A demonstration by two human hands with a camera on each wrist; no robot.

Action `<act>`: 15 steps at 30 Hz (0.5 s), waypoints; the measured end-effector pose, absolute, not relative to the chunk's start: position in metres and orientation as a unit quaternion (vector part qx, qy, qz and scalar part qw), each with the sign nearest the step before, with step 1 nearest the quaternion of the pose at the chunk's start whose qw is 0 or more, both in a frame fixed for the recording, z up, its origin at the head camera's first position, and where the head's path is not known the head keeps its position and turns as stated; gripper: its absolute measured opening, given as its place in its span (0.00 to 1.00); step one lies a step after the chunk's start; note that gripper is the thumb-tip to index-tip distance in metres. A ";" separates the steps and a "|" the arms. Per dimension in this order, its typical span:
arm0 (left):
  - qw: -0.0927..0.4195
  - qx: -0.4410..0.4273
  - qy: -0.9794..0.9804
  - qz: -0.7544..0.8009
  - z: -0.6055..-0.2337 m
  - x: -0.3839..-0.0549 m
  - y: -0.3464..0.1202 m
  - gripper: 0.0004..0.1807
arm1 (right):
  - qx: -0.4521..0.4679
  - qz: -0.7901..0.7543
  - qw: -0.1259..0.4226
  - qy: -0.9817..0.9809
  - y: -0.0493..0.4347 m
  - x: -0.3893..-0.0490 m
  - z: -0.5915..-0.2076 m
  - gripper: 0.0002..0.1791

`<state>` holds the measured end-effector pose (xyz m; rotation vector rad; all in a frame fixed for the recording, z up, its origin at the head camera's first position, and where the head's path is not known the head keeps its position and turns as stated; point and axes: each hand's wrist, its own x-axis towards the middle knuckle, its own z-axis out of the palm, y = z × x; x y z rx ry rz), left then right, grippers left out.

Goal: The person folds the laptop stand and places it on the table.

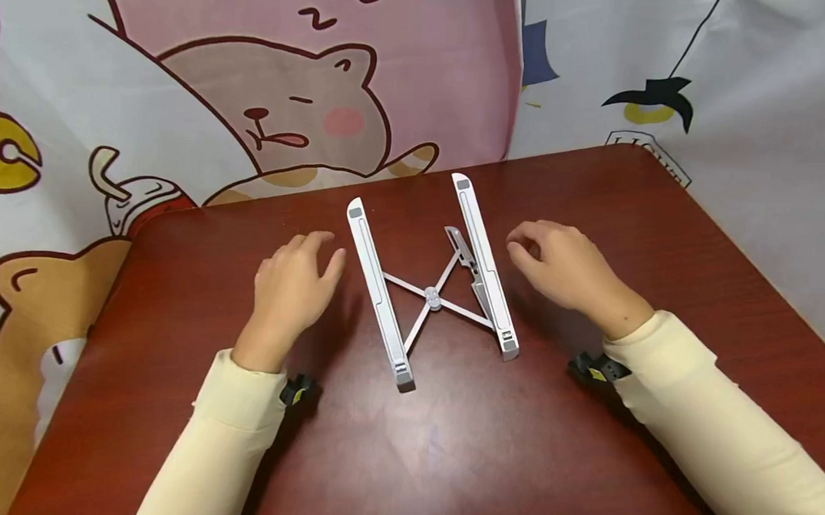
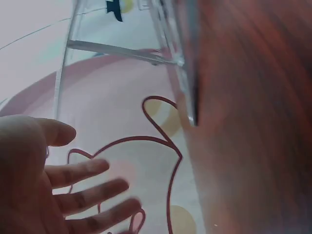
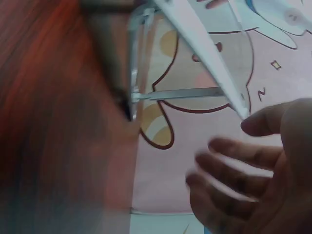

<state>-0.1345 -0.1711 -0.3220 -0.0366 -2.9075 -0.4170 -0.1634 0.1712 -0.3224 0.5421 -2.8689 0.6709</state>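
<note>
A white folding stand (image 1: 433, 298) is on the dark reddish-brown surface (image 1: 459, 452), between the two hands. Its left bar (image 1: 375, 286) and right bar (image 1: 486, 272) run roughly side by side, slanting across the head view, joined by crossed struts (image 1: 461, 311) that meet at a round hub. A hinged metal leg (image 1: 458, 244) shows beside the right bar, on its inner side.

The left hand (image 1: 288, 290) is off to the left of the left bar. Its fingers (image 2: 90, 196) are released and spread, gently bent, with nothing in them; in the head view the thumb and index finger point toward the bar, near it but with a gap between.

The right hand (image 1: 564, 264) is beyond the right bar, on its outer side. Its fingers (image 3: 234, 173) are loosely curved, likewise released and grasping nothing. The head view shows the bar just beside the fingertips and apart from them; in the right wrist view one fingertip overlaps the end of a bar, where contact alone would be hard to judge.

Both arms wear cream sleeves (image 1: 696, 400), each with a dark device (image 1: 299, 391) at the wrist. Behind the surface hangs a cloth (image 1: 448, 67) printed with cartoon animals.
</note>
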 end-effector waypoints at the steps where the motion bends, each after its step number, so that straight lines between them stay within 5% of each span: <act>1: 0.104 -0.015 -0.983 -0.149 -0.320 -0.132 -0.171 0.23 | 0.182 0.240 0.057 -0.952 0.171 -0.162 -0.322 0.11; 5: 0.076 -0.027 -0.982 -0.172 -0.312 -0.124 -0.171 0.16 | 0.191 0.296 -0.043 -0.935 0.174 -0.160 -0.321 0.09; 11: -0.065 -0.113 -0.977 -0.167 -0.308 -0.120 -0.171 0.12 | 0.232 0.336 -0.222 -0.885 0.182 -0.161 -0.323 0.10; 15: -0.141 -0.179 -0.957 -0.182 -0.314 -0.119 -0.167 0.11 | 0.260 0.328 -0.280 -0.864 0.184 -0.163 -0.327 0.08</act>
